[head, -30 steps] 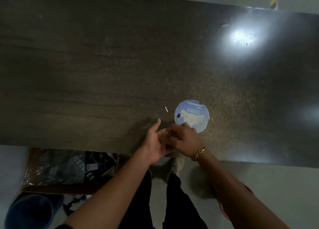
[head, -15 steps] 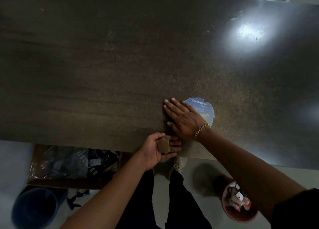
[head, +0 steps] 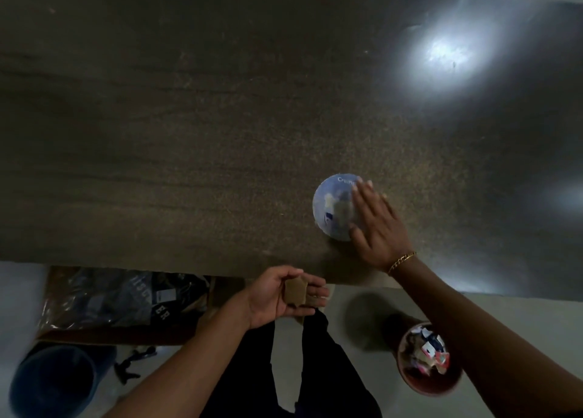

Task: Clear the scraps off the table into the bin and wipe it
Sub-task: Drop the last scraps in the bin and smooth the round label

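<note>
Two hands: the left hand (head: 279, 296), off the table (head: 220, 133) edge, holds a brown cardboard scrap (head: 295, 291) in curled fingers; the right hand (head: 377, 228) lies flat, fingers straight, on the round blue disc (head: 331, 209), with the bin (head: 426, 386) below its forearm.

View: one wide-angle head camera, worn by the person.
Facing: forward and steeply down, almost straight onto the table (head: 189, 133).
Nearness: arm's reach; left hand (head: 271, 294) with its scrap (head: 295, 291) and right hand (head: 378, 231) sit low centre.
Bottom edge: floor, legs, bin (head: 424, 388) lower right.
Shared: single view only.
</note>
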